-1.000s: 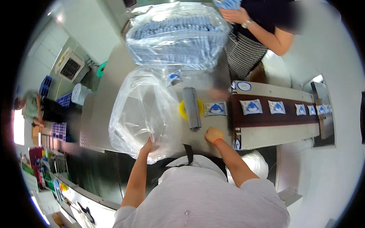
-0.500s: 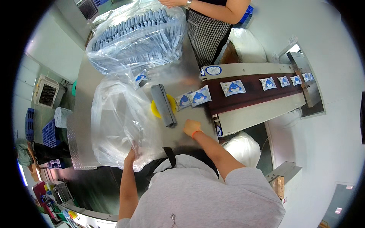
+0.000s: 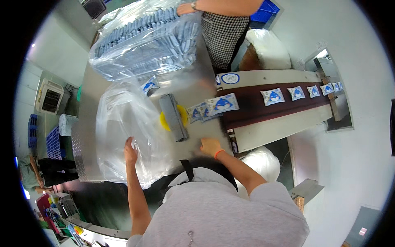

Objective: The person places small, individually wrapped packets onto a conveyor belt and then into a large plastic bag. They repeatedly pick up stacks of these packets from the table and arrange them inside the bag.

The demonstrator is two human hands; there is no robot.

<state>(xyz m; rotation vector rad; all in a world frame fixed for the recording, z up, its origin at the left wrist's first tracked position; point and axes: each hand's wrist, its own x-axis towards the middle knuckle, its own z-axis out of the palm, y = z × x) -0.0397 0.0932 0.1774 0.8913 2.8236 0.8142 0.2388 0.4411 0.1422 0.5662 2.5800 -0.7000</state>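
Observation:
My left hand [image 3: 131, 153] is at the near-left part of a large clear plastic bag [image 3: 119, 123] spread on the metal table, its fingers closed on the thin film. My right hand [image 3: 210, 146], with an orange band at the wrist, rests as a fist near the table's front edge, and nothing shows in it. Between my hands, farther in, a folded grey bundle [image 3: 173, 117] lies across a round yellow object [image 3: 182, 115]. Several small blue-and-white pillow packs [image 3: 222, 105] overlap at the conveyor's end. Another pack [image 3: 150, 85] lies beside the bag's far end.
A conveyor [image 3: 247, 109] with a dark red belt carries spaced packs in from the right. At the far left of the metal table [image 3: 86, 136] stands a big clear bag [image 3: 144, 53] full of upright packs. Another person's hand [image 3: 186, 9] touches that bag. A white sack [image 3: 263, 162] sits under the conveyor.
My left hand has moved up and left over the clear bag. The packs on the belt have shifted left, and one more overlaps the pile. The other person's hand has come down onto the full bag.

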